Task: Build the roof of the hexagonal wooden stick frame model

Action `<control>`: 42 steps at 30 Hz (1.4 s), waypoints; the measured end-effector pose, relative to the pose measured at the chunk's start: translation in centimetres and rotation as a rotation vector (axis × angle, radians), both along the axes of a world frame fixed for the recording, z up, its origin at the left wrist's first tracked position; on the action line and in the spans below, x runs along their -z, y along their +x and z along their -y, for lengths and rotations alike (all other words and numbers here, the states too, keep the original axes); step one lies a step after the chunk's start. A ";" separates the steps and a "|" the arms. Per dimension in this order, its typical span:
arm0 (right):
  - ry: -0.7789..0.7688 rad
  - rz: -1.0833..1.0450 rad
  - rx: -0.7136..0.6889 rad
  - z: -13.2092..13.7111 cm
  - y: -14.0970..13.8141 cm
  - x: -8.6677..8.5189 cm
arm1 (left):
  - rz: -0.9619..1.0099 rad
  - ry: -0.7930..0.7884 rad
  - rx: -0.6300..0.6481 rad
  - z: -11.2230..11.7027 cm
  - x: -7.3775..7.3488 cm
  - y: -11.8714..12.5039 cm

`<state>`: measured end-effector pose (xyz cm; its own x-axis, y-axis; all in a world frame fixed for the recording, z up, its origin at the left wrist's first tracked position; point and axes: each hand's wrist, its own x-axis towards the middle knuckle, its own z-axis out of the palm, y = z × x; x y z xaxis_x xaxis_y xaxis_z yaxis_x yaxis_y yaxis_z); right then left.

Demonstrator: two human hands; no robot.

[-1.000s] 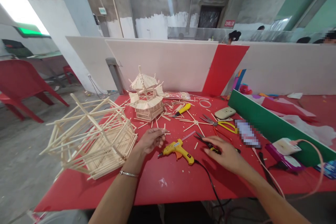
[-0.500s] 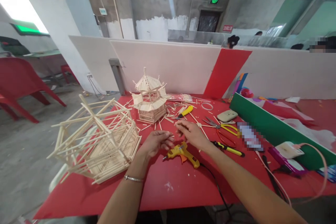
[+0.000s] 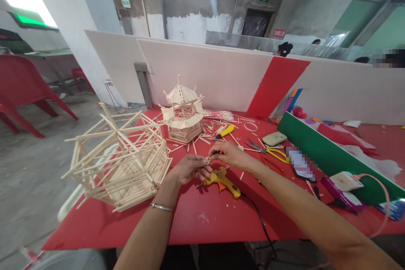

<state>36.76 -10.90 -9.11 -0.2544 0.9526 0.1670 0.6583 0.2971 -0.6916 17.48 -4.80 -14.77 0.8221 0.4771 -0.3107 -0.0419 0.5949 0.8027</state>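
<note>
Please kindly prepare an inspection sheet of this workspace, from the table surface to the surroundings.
Surface: red table, crumbs on it.
Work things: stick frame at left, stick tower farther back, glue gun near hands.
Clutter: loose sticks, yellow knife, pliers.
Hands: left hand pinches small wooden piece; right hand at it, grip unclear.
Cables: black cord from glue gun over front edge; pink cable at right.
Surroundings: red chair left, white boards behind.

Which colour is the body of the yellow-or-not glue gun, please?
The glue gun's body is yellow, seen in the head view.
</note>
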 end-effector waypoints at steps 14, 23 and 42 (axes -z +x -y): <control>0.034 -0.064 0.022 0.3 -0.4 0.6 | 0.007 -0.007 0.019 -0.2 0.5 0.1; 0.072 -0.097 0.009 0.6 -0.2 1.2 | -0.013 0.006 0.026 -0.2 0.4 0.1; -0.110 0.482 0.567 10.8 9.4 2.7 | -0.048 0.197 -0.116 -0.3 0.4 0.1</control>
<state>46.16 -21.74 -11.83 0.2597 0.9640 0.0577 0.9271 -0.2321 -0.2943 17.61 -4.47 -15.21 0.7444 0.6231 -0.2398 -0.0601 0.4202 0.9054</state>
